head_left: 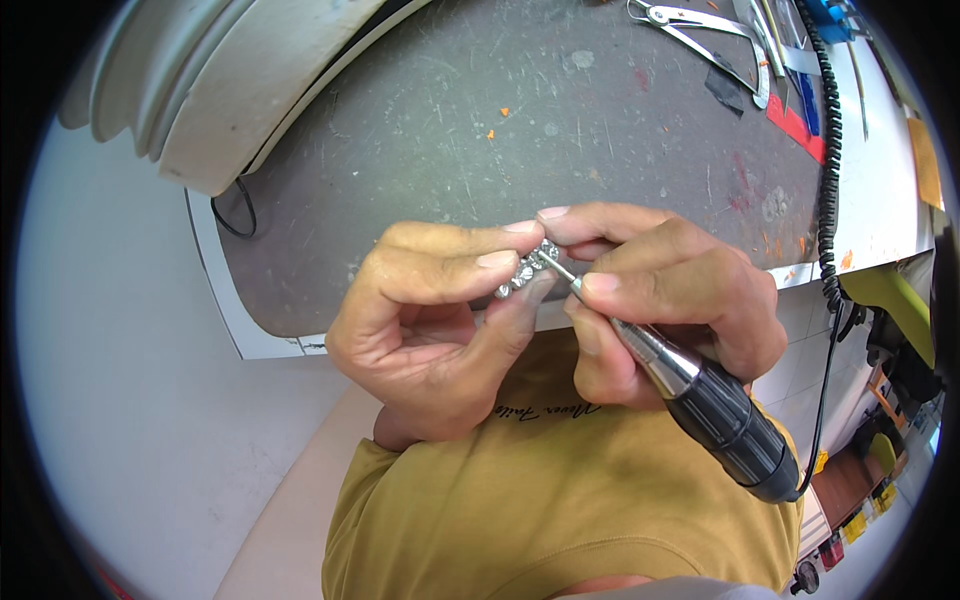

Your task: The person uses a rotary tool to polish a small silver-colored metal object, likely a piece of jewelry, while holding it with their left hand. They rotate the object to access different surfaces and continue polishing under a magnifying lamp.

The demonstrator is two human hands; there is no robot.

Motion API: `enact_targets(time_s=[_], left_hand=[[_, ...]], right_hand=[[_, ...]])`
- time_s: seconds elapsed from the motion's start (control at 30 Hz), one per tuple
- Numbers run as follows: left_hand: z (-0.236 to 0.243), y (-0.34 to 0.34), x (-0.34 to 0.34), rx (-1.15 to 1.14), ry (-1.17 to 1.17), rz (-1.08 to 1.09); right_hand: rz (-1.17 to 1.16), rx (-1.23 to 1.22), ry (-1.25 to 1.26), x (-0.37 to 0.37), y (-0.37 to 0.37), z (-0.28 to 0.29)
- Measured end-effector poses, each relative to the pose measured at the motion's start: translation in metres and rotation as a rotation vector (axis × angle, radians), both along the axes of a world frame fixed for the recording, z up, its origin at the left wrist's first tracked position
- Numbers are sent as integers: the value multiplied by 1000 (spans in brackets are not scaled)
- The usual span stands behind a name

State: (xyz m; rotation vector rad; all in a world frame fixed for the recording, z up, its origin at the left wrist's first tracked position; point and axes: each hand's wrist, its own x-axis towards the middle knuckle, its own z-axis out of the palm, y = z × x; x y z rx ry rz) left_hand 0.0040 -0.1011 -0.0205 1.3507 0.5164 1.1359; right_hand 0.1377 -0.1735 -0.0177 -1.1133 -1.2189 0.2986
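Note:
Between the thumb and fingers of my left hand (430, 310) is a small silvery piece of jewelry (525, 269) with rounded, shiny bumps; its full shape is partly covered by the fingertips. My right hand (680, 290) grips a rotary handpiece (655, 355) like a pen, by its metal front end. The black rear of the tool slants down to the right, with a cord at its end. Its thin tip reaches the silvery piece. The right index fingertip rests close beside the left fingertips, above the piece.
A scratched grey mat (400, 180) covers the white-edged table. At the far right lie a metal caliper (700, 20), a red strip (795, 128) and several slim tools. A coiled black cord (829, 180) runs down the right side. A large ribbed off-white duct (230, 80) stands far left. Orange crumbs (491, 134) dot the mat.

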Motion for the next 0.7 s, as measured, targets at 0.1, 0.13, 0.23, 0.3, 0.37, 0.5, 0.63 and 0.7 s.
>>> enact_targets(time_s=[0.1, 0.13, 0.23, 0.3, 0.37, 0.5, 0.63, 0.7], left_hand=[[-1, 1, -1, 12, 6, -2], [-2, 2, -1, 15, 5, -5], [0, 0, 2, 5, -23, 1], [1, 0, 1, 3, -10, -3], [1, 0, 1, 4, -9, -5], [1, 1, 0, 23, -7, -17], [2, 0, 1, 17, -9, -15], [1, 0, 1, 14, -14, -13]], right_hand=[[-12, -24, -16, 0, -1, 0], [-15, -26, -6, -1, -1, 0], [-13, 11, 37, -2, 1, -1], [-5, 17, 19, 0, 1, 0], [0, 3, -23, 3, 0, 2], [-25, 19, -3, 0, 1, 1], [-23, 5, -28, 2, 0, 1], [-17, 11, -29, 2, 0, 1]])
